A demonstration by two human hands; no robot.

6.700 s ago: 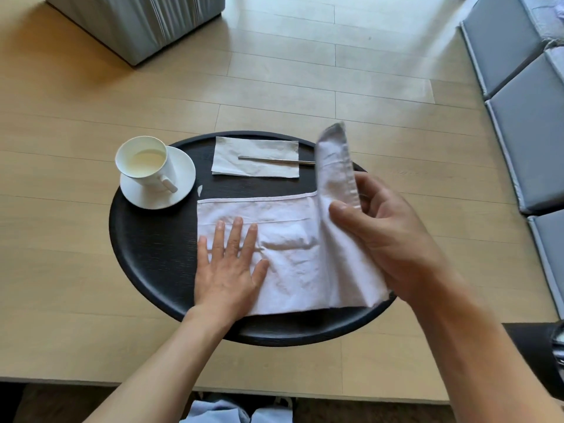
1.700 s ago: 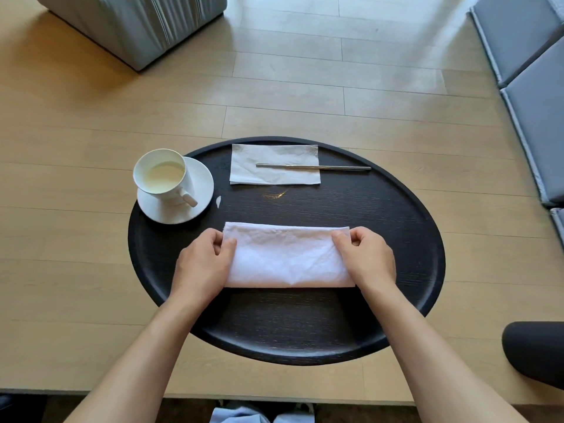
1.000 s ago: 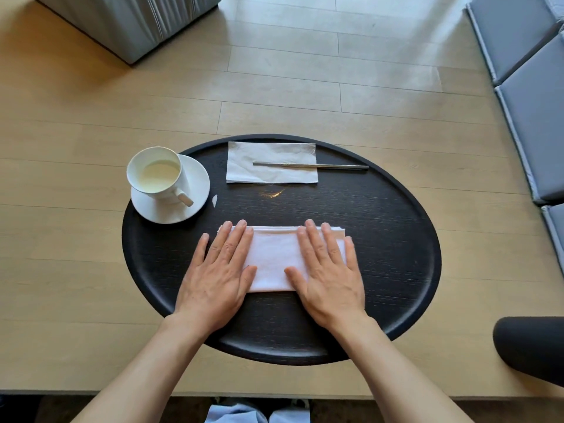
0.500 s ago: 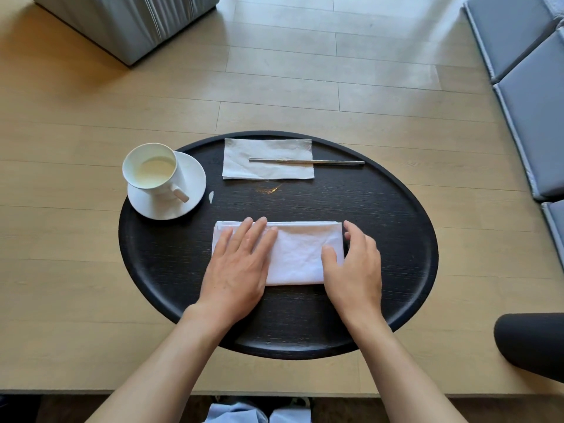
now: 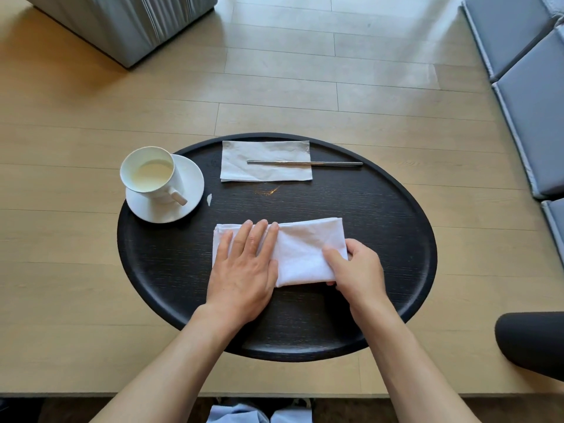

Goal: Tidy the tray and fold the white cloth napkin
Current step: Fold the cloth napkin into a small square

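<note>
A black oval tray (image 5: 396, 227) lies on a wooden table. On its near middle rests the white cloth napkin (image 5: 305, 251), folded into a narrow rectangle. My left hand (image 5: 244, 267) presses flat on the napkin's left half, fingers together and extended. My right hand (image 5: 357, 270) pinches the napkin's right end, thumb on top and fingers under the edge. At the tray's left edge sits a white cup (image 5: 152, 175) of pale liquid on a saucer (image 5: 189, 190). A paper napkin (image 5: 265, 151) lies at the back with metal chopsticks (image 5: 305, 163) across it.
A small white scrap (image 5: 209, 199) and a faint smear (image 5: 268, 190) mark the tray between the cup and the paper napkin. A grey upholstered block (image 5: 122, 22) stands at far left, grey cushions (image 5: 531, 96) at right, and a dark rounded object (image 5: 531, 343) at near right.
The cloth went from a wide piece to a narrow strip, then both palms pressed it flat. Now my right hand has slid to the right end and closed on it; the left stays flat.
</note>
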